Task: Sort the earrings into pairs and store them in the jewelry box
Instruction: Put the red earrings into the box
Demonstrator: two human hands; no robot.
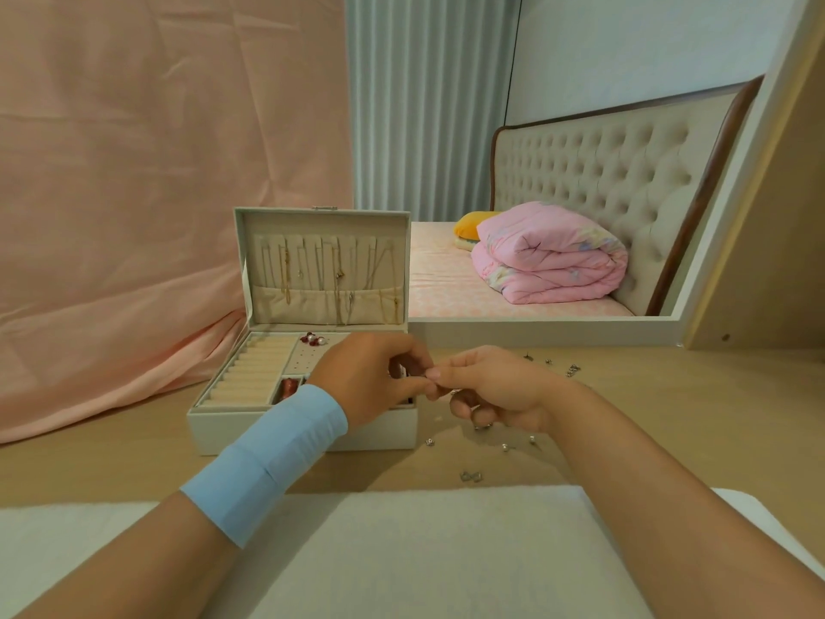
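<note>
Sorting step: left hand [375, 377] and right hand [495, 390] met before the open box [303, 424], both grips pinching one tiny earring [454, 392]. Loose earrings [472, 476] lay on the worktop [669, 417]. Next probably called for finding its match, then boxing the pair.

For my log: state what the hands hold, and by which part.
Left hand and right hand together pinch a small silver earring; which part cannot be told.

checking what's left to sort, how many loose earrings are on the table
7: three earrings beyond the right hand, four on its near side; more may be hidden in its grip.
</note>
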